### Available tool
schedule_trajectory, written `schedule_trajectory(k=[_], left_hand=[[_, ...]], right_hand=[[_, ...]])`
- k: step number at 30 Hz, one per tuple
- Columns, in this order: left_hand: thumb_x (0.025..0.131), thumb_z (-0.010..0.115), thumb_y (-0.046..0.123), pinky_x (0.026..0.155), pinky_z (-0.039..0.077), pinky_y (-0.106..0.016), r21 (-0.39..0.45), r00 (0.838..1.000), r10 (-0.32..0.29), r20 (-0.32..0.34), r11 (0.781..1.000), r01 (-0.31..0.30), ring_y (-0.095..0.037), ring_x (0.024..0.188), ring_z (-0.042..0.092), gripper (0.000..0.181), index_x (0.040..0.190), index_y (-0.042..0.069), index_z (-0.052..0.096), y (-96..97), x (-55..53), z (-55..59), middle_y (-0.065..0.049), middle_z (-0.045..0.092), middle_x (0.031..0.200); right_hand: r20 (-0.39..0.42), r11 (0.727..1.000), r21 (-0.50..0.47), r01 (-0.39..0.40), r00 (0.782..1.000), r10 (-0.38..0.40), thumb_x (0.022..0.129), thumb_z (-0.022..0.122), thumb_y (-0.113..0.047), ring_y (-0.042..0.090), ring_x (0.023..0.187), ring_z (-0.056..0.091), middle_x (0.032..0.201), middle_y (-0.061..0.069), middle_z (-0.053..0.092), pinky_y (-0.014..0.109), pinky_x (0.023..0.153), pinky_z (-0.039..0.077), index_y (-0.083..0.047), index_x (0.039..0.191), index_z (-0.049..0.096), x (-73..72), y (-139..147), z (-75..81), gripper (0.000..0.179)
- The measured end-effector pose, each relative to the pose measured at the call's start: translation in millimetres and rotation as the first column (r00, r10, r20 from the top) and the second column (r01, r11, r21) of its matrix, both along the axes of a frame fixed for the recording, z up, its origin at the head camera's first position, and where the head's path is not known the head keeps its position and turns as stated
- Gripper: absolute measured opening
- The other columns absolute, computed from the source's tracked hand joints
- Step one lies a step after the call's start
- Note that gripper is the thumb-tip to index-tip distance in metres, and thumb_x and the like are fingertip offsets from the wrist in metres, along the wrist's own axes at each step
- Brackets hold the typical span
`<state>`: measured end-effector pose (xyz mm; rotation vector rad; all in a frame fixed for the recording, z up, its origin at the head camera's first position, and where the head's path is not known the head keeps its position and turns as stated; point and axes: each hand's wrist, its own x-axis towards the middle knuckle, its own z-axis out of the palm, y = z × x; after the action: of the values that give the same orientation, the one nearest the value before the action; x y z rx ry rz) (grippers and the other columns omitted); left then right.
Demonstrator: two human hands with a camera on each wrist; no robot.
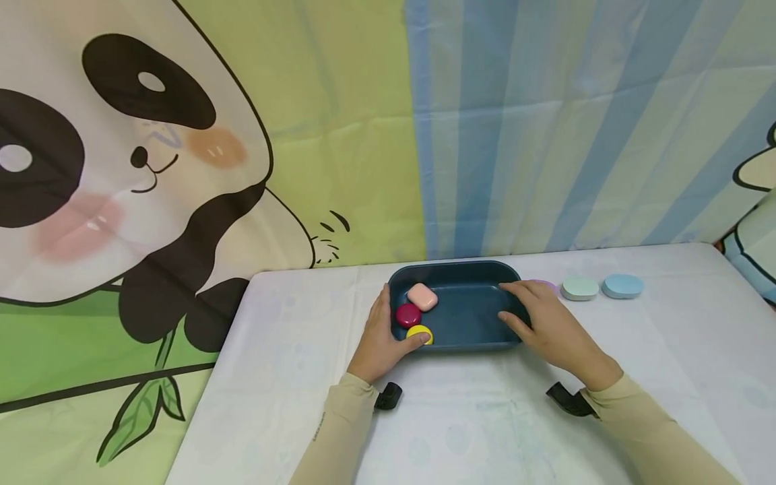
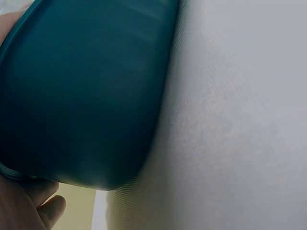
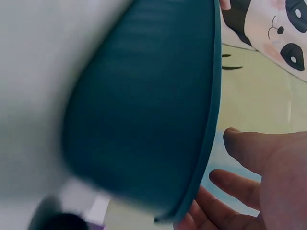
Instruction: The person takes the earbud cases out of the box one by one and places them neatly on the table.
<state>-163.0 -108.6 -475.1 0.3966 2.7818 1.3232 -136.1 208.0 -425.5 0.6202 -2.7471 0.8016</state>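
Observation:
A dark blue-green rectangular tray (image 1: pixel 465 313) sits on the white cloth. At its left end are a pink rounded block (image 1: pixel 422 297), a magenta round piece (image 1: pixel 408 315) and a yellow round piece (image 1: pixel 419 333). My left hand (image 1: pixel 380 342) holds the near left corner, fingers along the left wall and thumb over the front rim, partly covering the yellow piece. At the right end is my right hand (image 1: pixel 554 330), its fingers loosely bent at the rim. In the right wrist view, the right thumb (image 3: pixel 249 148) stands apart from the tray wall (image 3: pixel 144 105).
Right of the tray stand a pale green oval piece (image 1: pixel 579 288) and a light blue oval piece (image 1: pixel 622 286). A purple piece (image 1: pixel 545 285) is mostly hidden behind my right hand. Printed cloth (image 1: pixel 339 135) hangs behind the table's back edge.

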Motion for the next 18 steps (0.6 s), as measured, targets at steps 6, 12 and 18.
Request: schedule_trajectory(k=[6,12,18], left_hand=[[0.080,0.077,0.058,0.117,0.027,-0.055,0.007,1.000,-0.002,-0.015,1.000,0.002,-0.029,0.151,0.020,0.119,0.163,0.010,0.006,-1.0,-0.1,-0.6,-0.008,0.016,0.167],[0.080,0.076,0.061,0.117,0.027,-0.056,0.002,1.000,0.005,-0.004,1.000,-0.005,-0.030,0.151,0.020,0.120,0.163,0.011,0.006,-0.3,0.4,-0.5,-0.008,0.017,0.167],[0.079,0.075,0.063,0.117,0.027,-0.056,-0.005,1.000,0.007,0.011,1.000,-0.007,-0.028,0.151,0.019,0.121,0.163,0.013,0.004,-0.1,0.0,-0.9,-0.006,0.015,0.167]], right_hand=[[0.016,1.000,-0.023,-0.012,1.000,0.013,0.097,0.069,-0.020,0.041,0.125,0.049,0.134,0.020,0.056,0.058,0.102,0.042,0.001,0.141,0.052,-8.2,-22.6,1.3,0.051],[0.032,1.000,-0.006,-0.005,0.999,0.006,0.097,0.069,-0.025,0.040,0.126,0.049,0.134,0.021,0.056,0.056,0.104,0.043,0.001,0.140,0.053,-16.0,-43.1,1.4,0.053],[0.056,0.999,0.020,0.044,0.997,-0.045,0.096,0.069,-0.026,0.040,0.124,0.050,0.134,0.023,0.056,0.054,0.104,0.044,0.001,0.141,0.053,-23.4,-63.2,0.3,0.055]])
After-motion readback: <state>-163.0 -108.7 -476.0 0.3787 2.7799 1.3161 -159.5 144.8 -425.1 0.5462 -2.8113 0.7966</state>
